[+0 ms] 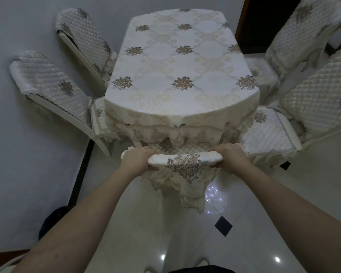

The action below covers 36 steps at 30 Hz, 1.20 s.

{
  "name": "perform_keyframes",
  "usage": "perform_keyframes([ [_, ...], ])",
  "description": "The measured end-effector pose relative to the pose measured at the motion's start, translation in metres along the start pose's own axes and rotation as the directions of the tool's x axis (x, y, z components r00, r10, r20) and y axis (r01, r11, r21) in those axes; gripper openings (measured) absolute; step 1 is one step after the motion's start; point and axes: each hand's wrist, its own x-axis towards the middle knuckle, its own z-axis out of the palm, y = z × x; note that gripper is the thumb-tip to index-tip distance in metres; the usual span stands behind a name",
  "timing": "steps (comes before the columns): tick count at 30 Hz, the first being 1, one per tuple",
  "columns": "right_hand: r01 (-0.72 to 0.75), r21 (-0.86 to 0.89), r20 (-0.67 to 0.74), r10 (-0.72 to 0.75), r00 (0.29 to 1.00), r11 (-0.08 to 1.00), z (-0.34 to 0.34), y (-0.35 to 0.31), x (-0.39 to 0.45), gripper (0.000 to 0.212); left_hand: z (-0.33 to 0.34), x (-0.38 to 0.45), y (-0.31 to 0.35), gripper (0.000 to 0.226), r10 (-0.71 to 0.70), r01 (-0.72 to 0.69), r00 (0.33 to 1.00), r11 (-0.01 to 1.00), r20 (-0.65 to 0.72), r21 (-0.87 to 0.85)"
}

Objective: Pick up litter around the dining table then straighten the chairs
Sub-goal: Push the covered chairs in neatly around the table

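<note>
A dining table [183,62] under a cream floral cloth fills the middle of the head view. Right in front of me stands a chair [185,160] with a cream cover, its seat tucked under the table's near end. My left hand [138,160] grips the left end of its top rail. My right hand [231,155] grips the right end, fingers curled over the covered rail. No litter shows on the floor or the cloth.
Two quilted chairs [53,87] stand angled along the table's left side by a white wall. Two more chairs [303,95] stand on the right, pulled out. Glossy pale floor tiles [165,223] with a black inset lie under me; a dark doorway [258,22] is at the back right.
</note>
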Motion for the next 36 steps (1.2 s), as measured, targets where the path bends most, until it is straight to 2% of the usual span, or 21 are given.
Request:
perform_keyframes([
  [7,0.016,0.006,-0.028,-0.016,0.999,1.0,0.013,-0.009,0.0,0.036,0.004,-0.001,-0.01,0.042,-0.009,0.009,1.0,0.999,0.009,0.031],
  [16,0.047,-0.014,-0.024,-0.047,0.999,0.999,0.018,-0.012,0.011,0.037,0.009,0.008,-0.023,0.034,-0.075,0.074,0.997,0.996,-0.004,-0.05],
  [25,0.044,-0.022,-0.011,-0.044,0.999,0.999,0.018,-0.009,0.013,0.041,0.014,0.015,-0.024,0.028,-0.113,0.111,0.993,0.993,0.03,0.051],
  [30,0.039,-0.009,0.013,-0.039,0.999,0.999,0.02,-0.008,0.015,0.042,0.017,0.009,-0.024,0.044,-0.124,0.125,0.992,0.992,-0.039,0.018],
  [36,0.062,-0.052,0.029,-0.061,0.998,0.997,0.019,-0.006,0.015,0.042,0.013,0.001,-0.015,0.055,-0.254,0.256,0.967,0.962,-0.036,0.094],
])
